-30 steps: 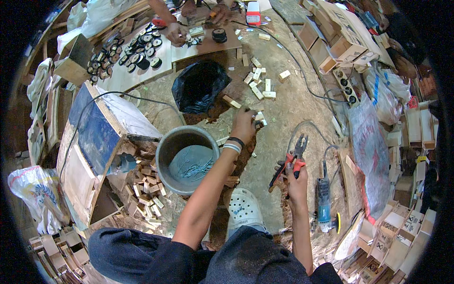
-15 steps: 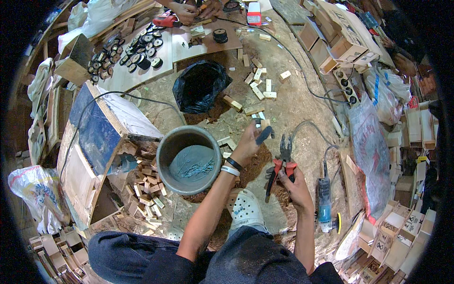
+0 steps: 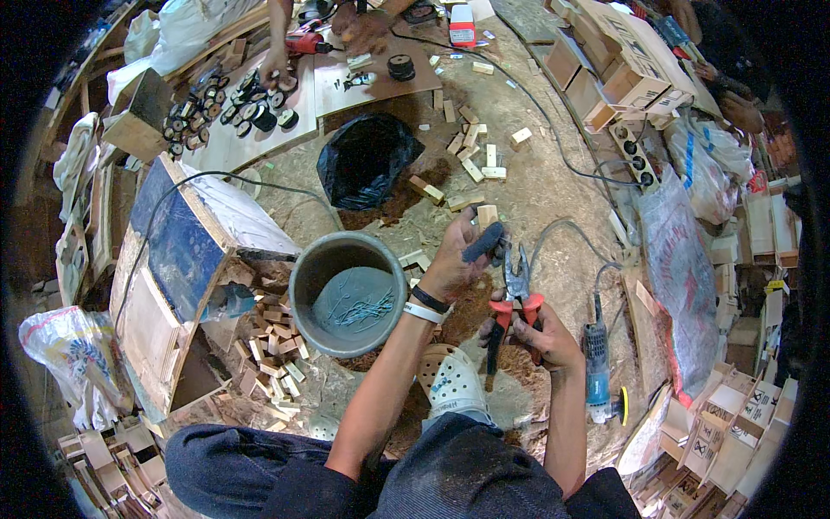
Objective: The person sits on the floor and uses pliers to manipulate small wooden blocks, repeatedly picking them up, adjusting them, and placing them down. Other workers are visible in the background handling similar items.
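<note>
My left hand (image 3: pixel 458 259) is closed round a small wooden block (image 3: pixel 488 214), whose pale end sticks up past the fingers. Dark covers sit on some of its fingertips. Combination pliers (image 3: pixel 517 284) with red-and-black handles are gripped in my right hand (image 3: pixel 552 339). Their jaws are parted and point away from me, just right of the left fingertips. Whether the jaws touch anything there I cannot tell. Left of my left wrist stands a grey bucket (image 3: pixel 304 298) with thin bluish metal pieces (image 3: pixel 367 310), like nails or wire, at its bottom.
An open black plastic bag (image 3: pixel 333 169) and scattered wooden blocks (image 3: pixel 471 169) lie ahead. An angle grinder (image 3: pixel 596 368) with its cord is at right. A wooden box (image 3: pixel 177 251) stands at left. Far off, a co-worker's hand (image 3: pixel 275 65) is over black spools (image 3: pixel 259 108).
My right hand has brought the pliers up and left, close to my left hand. The block now shows more upright. A co-worker's hand has reached left to the spools.
</note>
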Demonstrator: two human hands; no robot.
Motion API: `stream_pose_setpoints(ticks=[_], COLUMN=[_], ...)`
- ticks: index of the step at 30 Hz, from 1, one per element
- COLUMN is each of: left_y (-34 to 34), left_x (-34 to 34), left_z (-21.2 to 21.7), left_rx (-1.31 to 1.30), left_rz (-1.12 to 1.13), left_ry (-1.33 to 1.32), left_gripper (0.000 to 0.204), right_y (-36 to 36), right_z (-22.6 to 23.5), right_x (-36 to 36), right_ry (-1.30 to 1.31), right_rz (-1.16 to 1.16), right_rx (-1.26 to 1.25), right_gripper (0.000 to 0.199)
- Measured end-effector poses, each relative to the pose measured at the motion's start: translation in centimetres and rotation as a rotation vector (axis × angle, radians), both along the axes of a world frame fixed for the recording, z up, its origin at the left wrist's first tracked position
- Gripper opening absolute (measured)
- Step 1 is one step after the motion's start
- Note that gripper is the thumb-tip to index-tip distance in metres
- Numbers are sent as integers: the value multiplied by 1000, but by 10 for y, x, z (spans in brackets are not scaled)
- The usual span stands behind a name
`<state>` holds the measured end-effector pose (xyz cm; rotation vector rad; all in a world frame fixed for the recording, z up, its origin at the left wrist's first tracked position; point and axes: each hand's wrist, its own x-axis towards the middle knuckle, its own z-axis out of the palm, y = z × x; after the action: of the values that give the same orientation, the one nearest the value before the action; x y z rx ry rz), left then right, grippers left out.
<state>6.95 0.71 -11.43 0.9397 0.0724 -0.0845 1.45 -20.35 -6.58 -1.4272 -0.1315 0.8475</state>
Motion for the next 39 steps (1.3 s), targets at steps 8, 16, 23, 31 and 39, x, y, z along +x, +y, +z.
stream_pose_setpoints(ticks=[8, 16, 23, 31, 39], left_y=[-5, -5, -10, -7, -9], left_x=[-2, -1, 0, -3, 2], left_z=[4, 12, 13, 18, 21], left_rx=[-199, -403, -340, -368, 15], left_rz=[-18, -46, 10, -17, 229], left_ry=[-61, 36, -40, -22, 89], left_gripper=[40, 32, 35, 41, 38], right_y=[5, 7, 5, 8, 28], right_z=[5, 1, -5, -4, -2], right_x=[2, 0, -3, -3, -3], right_ry=[131, 37, 111, 124, -37], right_rz=[36, 63, 5, -21, -225], right_rx=[204, 175, 275, 212, 89], right_gripper=[50, 50, 46, 40, 32])
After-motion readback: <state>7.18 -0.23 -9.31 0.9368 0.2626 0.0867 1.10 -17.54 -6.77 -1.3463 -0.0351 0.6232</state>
